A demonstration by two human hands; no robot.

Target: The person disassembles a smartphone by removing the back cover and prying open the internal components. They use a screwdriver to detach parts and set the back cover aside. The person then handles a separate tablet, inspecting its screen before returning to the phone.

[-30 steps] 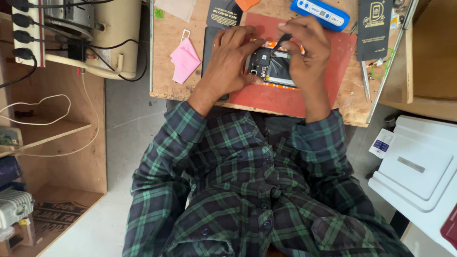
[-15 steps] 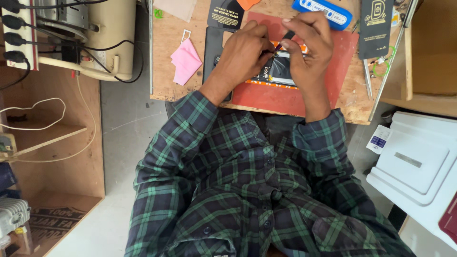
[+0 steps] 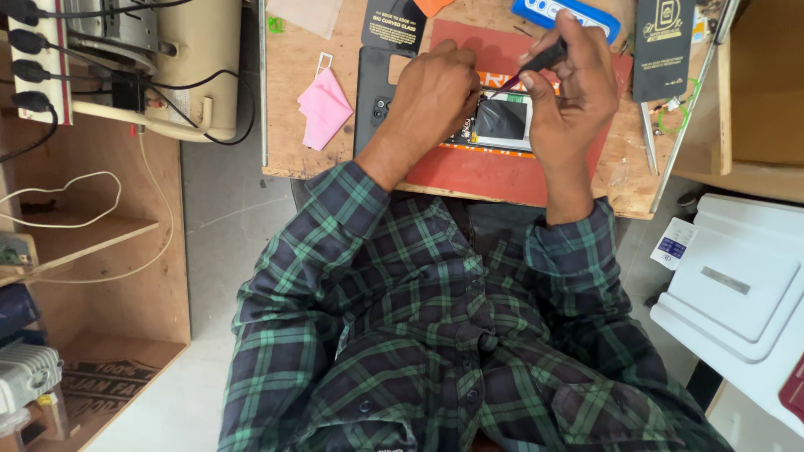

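1. The right hand pinches a slim black tool, its long axis slanting down-left.
2. The left hand presses closed fingers on the opened phone, lying crosswise under both hands on a red rubbery mat.

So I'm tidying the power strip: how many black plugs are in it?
3 show: one plug at the top edge, one below it, one lowest. The power strip runs out of frame, so more may be hidden.
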